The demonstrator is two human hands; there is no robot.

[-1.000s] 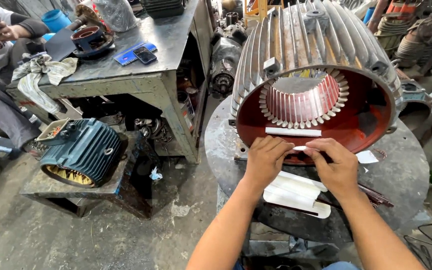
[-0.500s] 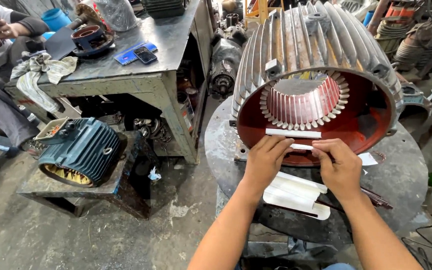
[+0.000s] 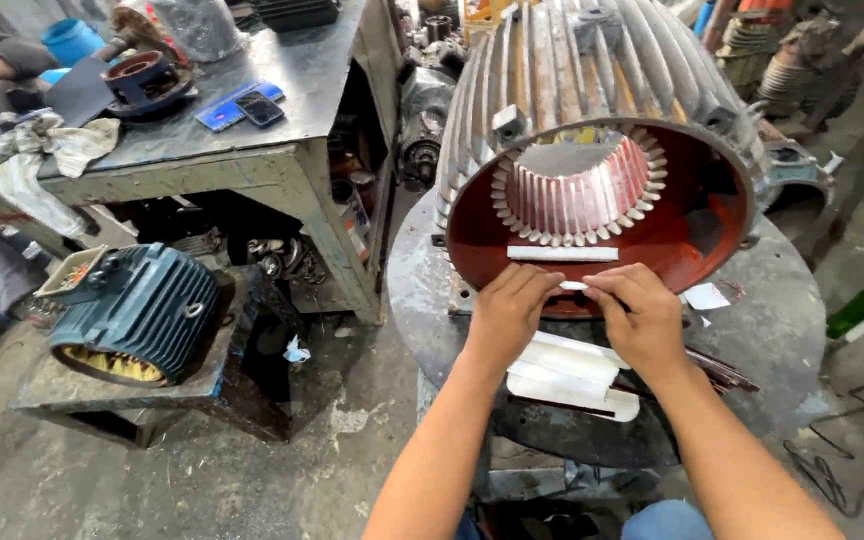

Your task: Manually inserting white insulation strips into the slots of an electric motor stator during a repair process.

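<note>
Now both hands point(image 3: 507, 312) point(image 3: 640, 315) pinch white strip point(image 3: 574, 286) at stator rim point(image 3: 472, 262).

2 hands point(image 3: 508, 318) point(image 3: 642, 318); 2 motor housings point(image 3: 592, 90) point(image 3: 132, 310); 1 workbench point(image 3: 252, 150).

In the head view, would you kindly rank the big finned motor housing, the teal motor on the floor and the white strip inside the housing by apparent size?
1. Finned motor housing
2. Teal motor, farther from the camera
3. White strip

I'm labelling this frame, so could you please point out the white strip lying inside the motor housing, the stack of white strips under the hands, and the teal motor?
white strip point(image 3: 562, 253), head view, its middle.
stack of white strips point(image 3: 577, 375), head view, top sheet.
teal motor point(image 3: 142, 310), head view, ribbed side.
</note>
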